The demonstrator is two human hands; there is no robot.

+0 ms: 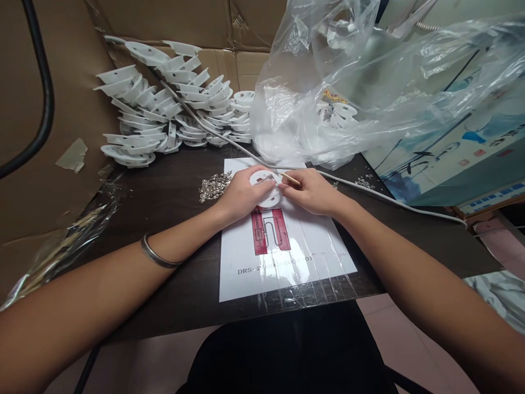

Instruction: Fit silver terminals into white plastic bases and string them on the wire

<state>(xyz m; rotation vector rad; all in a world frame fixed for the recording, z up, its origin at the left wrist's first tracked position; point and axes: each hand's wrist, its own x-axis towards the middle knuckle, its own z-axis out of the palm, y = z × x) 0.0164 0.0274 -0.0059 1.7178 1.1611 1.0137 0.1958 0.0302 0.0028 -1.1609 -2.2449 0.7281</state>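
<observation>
Forearms (pixel 110 284), left hand (pixel 241 192) clamping disc (pixel 267 200), right hand (pixel 314 192) pinching stick (pixel 290 178), white parts (pixel 343 115) through clear bag (pixel 283 112)

Matt white plastic disc (pixel 262 198)

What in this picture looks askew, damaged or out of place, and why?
The white stacks tilt unevenly, with rims jutting out of line. On the cardboard at left, a pale scrap has ragged edges, as if torn.

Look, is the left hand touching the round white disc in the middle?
Touching. The head camera's view shows it: the thumb of the left hand lies across the top of the white disc.
</observation>
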